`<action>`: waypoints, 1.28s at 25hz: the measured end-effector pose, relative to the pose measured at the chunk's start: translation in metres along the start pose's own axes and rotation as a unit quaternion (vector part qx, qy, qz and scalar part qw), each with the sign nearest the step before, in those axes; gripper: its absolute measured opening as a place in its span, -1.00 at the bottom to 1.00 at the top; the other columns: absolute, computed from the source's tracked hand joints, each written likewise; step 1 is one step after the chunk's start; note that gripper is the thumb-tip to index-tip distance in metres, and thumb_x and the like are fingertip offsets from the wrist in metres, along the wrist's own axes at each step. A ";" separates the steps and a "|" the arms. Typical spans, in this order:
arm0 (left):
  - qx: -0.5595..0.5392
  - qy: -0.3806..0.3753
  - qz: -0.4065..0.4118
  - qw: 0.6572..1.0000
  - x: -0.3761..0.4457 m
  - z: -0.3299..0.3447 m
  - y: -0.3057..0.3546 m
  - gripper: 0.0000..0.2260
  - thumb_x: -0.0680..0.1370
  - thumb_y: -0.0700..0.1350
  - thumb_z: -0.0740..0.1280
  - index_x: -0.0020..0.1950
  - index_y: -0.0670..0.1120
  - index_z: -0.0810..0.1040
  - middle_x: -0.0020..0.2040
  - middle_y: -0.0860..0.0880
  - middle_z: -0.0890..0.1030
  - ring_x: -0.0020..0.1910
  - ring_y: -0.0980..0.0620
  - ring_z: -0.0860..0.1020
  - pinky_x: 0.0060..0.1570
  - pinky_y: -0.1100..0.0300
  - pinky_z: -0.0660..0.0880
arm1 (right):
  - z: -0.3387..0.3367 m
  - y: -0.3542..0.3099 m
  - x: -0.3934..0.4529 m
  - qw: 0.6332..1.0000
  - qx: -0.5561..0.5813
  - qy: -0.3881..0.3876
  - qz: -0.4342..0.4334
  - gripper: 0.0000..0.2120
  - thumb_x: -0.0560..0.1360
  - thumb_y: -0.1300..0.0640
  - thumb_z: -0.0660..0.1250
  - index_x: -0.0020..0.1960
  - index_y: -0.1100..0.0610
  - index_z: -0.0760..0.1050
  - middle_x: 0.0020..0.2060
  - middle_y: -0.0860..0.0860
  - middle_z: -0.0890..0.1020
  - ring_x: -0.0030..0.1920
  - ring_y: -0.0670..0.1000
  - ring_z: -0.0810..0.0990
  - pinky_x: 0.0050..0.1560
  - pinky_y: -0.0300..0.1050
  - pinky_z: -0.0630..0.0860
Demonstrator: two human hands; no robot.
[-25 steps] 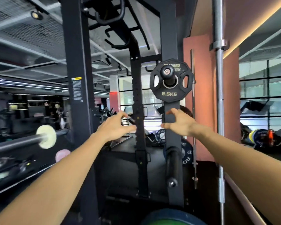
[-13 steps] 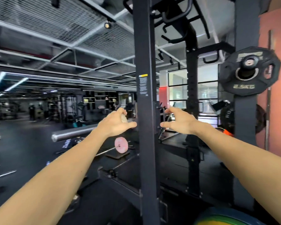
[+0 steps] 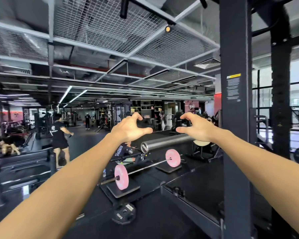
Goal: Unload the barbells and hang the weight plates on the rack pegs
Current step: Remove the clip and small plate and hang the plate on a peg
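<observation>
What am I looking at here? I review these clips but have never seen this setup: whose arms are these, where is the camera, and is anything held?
The camera sits on a person's head in a gym, so the two arms are the wearer's own. The left hand and right hand reach forward with fingers curled, holding nothing. Just below them is the bare steel barbell sleeve. Beyond it, a barbell with pink plates lies on the floor, and a black plate lies nearer. The dark rack post stands on the right.

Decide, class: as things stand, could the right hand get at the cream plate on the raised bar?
Probably yes. The right hand hangs empty just above the cream plate on the steel bar sleeve, with nothing visible between them.
</observation>
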State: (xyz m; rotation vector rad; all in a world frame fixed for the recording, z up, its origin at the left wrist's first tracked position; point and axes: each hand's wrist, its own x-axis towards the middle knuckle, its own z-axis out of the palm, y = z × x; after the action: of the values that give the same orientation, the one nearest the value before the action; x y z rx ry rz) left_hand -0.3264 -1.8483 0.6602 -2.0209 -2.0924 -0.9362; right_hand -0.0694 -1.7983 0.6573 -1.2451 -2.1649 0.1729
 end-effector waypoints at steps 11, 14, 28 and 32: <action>-0.033 -0.011 0.015 0.999 0.099 0.023 -0.080 -0.40 0.41 0.36 0.34 0.35 0.13 0.34 0.26 -0.01 0.45 0.17 -0.07 0.48 0.23 -0.06 0.44 | 0.070 -0.009 0.106 1.000 -0.017 0.002 0.024 -0.47 0.49 -0.23 0.26 0.40 -0.10 0.27 0.42 -0.01 0.35 0.36 0.10 0.39 0.38 0.17 0.28; -0.047 -0.021 0.043 0.998 0.142 0.046 -0.079 -0.40 0.41 0.35 0.34 0.35 0.12 0.34 0.26 -0.02 0.44 0.19 -0.08 0.46 0.26 -0.08 0.42 | 0.075 0.017 0.133 0.998 -0.031 0.014 0.047 -0.48 0.49 -0.23 0.25 0.38 -0.10 0.28 0.38 -0.02 0.39 0.32 0.10 0.42 0.36 0.17 0.29; -0.147 -0.124 0.183 0.964 0.298 0.189 -0.011 -0.47 0.48 0.20 0.39 0.39 0.09 0.36 0.30 -0.11 0.48 0.22 -0.07 0.47 0.14 0.11 0.37 | 0.065 0.156 0.173 0.968 -0.113 0.055 0.215 -0.44 0.50 -0.19 0.27 0.40 0.03 0.26 0.37 0.01 0.40 0.31 0.12 0.42 0.34 0.15 0.31; -0.159 -0.174 0.228 0.945 0.331 0.239 0.014 -0.45 0.56 0.12 0.34 0.49 -0.01 0.28 0.40 -0.16 0.43 0.34 -0.11 0.44 0.18 0.15 0.35 | 0.067 0.189 0.177 0.953 -0.107 0.065 0.276 -0.52 0.55 -0.01 0.28 0.38 0.16 0.27 0.25 0.09 0.46 0.16 0.09 0.47 0.11 -0.09 0.40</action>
State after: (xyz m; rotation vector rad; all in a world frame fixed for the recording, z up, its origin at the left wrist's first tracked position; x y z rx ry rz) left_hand -0.2720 -1.4454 0.6251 -2.8487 -1.5413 -0.9273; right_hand -0.0322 -1.5381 0.6074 -1.9127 -1.7085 0.0816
